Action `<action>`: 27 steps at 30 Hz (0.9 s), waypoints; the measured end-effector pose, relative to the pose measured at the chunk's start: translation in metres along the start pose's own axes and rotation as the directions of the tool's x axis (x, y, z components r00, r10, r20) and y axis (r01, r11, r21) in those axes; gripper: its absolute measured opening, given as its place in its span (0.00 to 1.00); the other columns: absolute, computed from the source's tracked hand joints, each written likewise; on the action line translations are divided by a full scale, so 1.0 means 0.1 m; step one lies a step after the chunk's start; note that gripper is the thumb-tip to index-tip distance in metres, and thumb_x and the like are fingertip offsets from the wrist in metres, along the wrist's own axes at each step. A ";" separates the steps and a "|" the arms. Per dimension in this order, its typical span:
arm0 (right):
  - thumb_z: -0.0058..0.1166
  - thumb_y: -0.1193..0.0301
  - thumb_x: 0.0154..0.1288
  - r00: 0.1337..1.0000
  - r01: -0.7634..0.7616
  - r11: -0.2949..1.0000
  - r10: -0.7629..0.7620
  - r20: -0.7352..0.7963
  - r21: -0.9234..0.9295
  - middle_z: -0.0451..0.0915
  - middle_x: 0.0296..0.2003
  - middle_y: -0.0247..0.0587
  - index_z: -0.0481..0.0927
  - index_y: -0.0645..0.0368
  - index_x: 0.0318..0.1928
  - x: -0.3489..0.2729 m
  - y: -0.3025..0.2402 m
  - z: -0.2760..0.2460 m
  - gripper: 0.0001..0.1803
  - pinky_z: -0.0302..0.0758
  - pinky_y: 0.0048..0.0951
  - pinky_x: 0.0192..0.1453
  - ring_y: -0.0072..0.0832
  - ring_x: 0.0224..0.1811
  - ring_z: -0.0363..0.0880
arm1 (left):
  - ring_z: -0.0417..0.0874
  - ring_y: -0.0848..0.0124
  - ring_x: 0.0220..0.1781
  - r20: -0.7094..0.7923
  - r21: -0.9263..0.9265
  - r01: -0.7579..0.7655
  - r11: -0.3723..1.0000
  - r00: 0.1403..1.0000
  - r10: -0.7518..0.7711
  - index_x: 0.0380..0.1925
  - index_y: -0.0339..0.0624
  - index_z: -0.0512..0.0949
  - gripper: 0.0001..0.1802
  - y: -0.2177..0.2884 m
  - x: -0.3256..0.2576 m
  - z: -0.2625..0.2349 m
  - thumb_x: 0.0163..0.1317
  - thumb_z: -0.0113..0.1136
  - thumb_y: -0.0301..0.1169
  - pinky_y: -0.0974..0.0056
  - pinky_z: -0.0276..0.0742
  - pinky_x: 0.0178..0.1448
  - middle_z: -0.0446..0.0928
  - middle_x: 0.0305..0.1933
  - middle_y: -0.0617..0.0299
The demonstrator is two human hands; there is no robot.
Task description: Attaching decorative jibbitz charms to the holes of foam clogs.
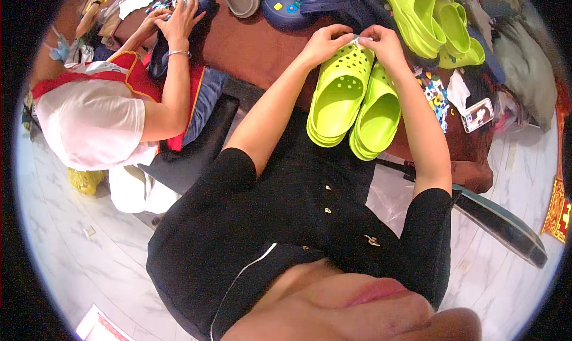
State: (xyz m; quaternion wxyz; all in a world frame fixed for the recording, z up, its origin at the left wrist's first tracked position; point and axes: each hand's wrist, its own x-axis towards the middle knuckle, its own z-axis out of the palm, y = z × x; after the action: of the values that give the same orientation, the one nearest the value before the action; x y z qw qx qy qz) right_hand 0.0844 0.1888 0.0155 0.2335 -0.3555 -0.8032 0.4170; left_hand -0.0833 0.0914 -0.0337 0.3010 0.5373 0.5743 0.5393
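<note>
A pair of lime-green clogs, the left clog [339,97] and the right clog [379,111], stands side by side in front of me, toes pointing away and heels over the table's near edge. My left hand [329,43] is closed at the toe of the left clog, with thumb and fingers pinched together. My right hand [383,44] meets it there, also pinching. Between the fingertips shows a small pale piece [358,39], too small to make out. The fingers partly cover the holed toe tops.
Several more lime-green clogs [417,16] lie at the far right, dark blue clogs [286,7] at the far middle. Small colourful charms [435,97] and a phone [478,114] sit on the brown table [238,49]. To my left a person [107,117] handles a dark blue clog [205,4].
</note>
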 end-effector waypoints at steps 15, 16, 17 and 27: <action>0.70 0.62 0.46 0.994 -0.043 0.973 0.019 -0.106 -0.229 0.83 0.34 0.49 0.82 0.61 0.38 0.07 0.15 0.15 0.21 0.76 0.36 0.46 0.41 0.39 0.82 | 0.84 0.71 0.44 0.114 -0.083 0.175 0.981 0.980 -0.165 0.50 0.36 0.81 0.23 -0.01 0.11 0.04 0.57 0.68 0.37 0.65 0.78 0.53 0.84 0.43 0.53; 0.70 0.62 0.46 0.994 -0.032 0.973 0.006 -0.111 -0.229 0.83 0.33 0.48 0.82 0.60 0.37 0.06 0.15 0.15 0.20 0.76 0.36 0.45 0.41 0.38 0.82 | 0.84 0.71 0.43 0.119 -0.061 0.177 0.982 0.978 -0.169 0.49 0.35 0.81 0.24 -0.01 0.11 0.03 0.56 0.69 0.37 0.65 0.79 0.52 0.84 0.43 0.53; 0.69 0.62 0.47 0.993 -0.019 0.973 -0.008 -0.115 -0.229 0.83 0.31 0.47 0.82 0.59 0.36 0.06 0.14 0.15 0.18 0.76 0.36 0.44 0.40 0.36 0.82 | 0.84 0.71 0.43 0.118 -0.058 0.179 0.982 0.978 -0.172 0.49 0.35 0.81 0.24 0.00 0.10 0.03 0.56 0.69 0.37 0.65 0.79 0.52 0.84 0.43 0.53; 0.69 0.65 0.47 0.999 0.010 0.983 -0.018 -0.040 -0.185 0.80 0.23 0.42 0.80 0.61 0.29 0.03 0.17 0.08 0.14 0.73 0.35 0.35 0.31 0.26 0.77 | 0.84 0.72 0.37 0.158 -0.239 0.293 0.926 0.952 -0.261 0.50 0.31 0.80 0.23 -0.07 0.16 0.01 0.55 0.69 0.31 0.67 0.80 0.46 0.84 0.40 0.53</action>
State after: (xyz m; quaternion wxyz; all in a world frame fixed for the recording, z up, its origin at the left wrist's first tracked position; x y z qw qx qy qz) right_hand 0.0830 0.1937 -0.0029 0.2191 -0.3787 -0.8359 0.3314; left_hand -0.0884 0.1078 -0.0370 0.4767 0.4388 0.5492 0.5278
